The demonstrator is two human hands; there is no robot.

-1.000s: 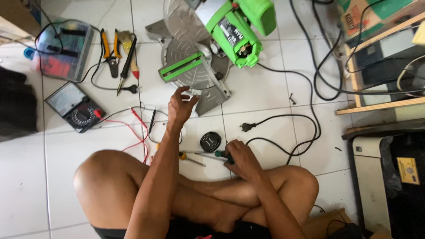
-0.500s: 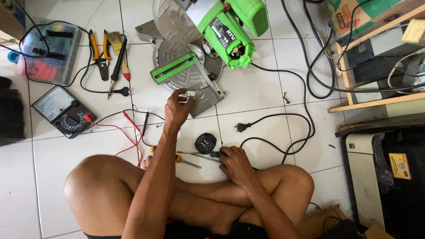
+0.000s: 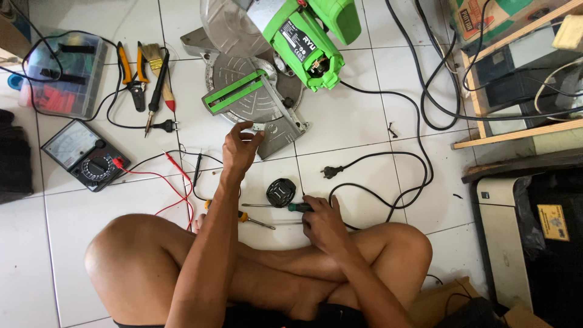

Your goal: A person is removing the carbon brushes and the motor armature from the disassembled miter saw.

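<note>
- As seen from the head camera, the person sits cross-legged on a tiled floor (image 3: 376, 109), both arms reaching forward over the knees.
- Left hand (image 3: 240, 149): raised off the floor, fingers loosely curled with thumb and forefinger drawn toward each other. Whether a small part is pinched there cannot be told. It hovers just beside the lower corner of the saw (image 3: 267, 67) base.
- Saw: a green mitre saw on a round grey base, directly ahead of the left hand and up-frame of it. Its green fence bar runs diagonally, lower-left to upper-right. The left hand is clearly the nearer one; the right is well apart from the saw.
- Right hand (image 3: 325, 222): low, resting at the floor near the shin, fingers closed over the green handle of a screwdriver (image 3: 276, 206).
- Screwdriver: long axis lies nearly level across the frame, shaft pointing toward the person's left, tip ending below the left forearm.
- Black cap (image 3: 281, 192): round, ribbed, on the floor touching or just above the shaft, between the two hands.
- Second screwdriver (image 3: 249, 218): yellow handle, near the left forearm, unheld.
- Plug (image 3: 330, 172): black, on the floor ahead of the right hand, unplugged.
- Meter (image 3: 82, 155): well to the left, with red and black leads trailing toward the left arm.
</note>
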